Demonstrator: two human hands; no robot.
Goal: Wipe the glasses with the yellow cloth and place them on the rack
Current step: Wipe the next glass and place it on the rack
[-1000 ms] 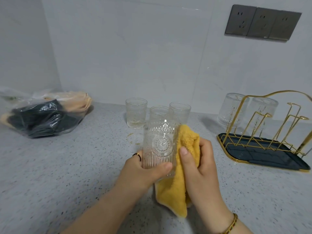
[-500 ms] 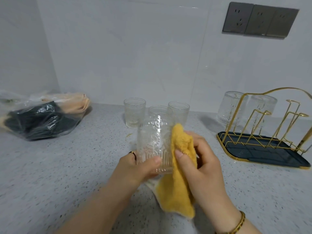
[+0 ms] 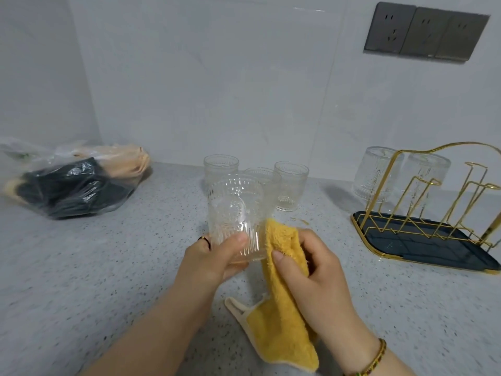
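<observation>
My left hand grips the base of a clear embossed glass, held upright above the counter. My right hand holds the yellow cloth against the glass's lower right side; the cloth hangs down to the counter. Three more glasses stand behind the held one, the middle one partly hidden. At the right is the gold wire rack on a dark tray, with two glasses upside down on its far pegs.
A clear plastic bag with dark and tan items lies at the back left of the speckled counter. Grey wall sockets sit high on the tiled wall at the right.
The glass has shifted left and turned in my left hand. My right hand has slid the cloth down from the glass's upper side to its lower right edge.
</observation>
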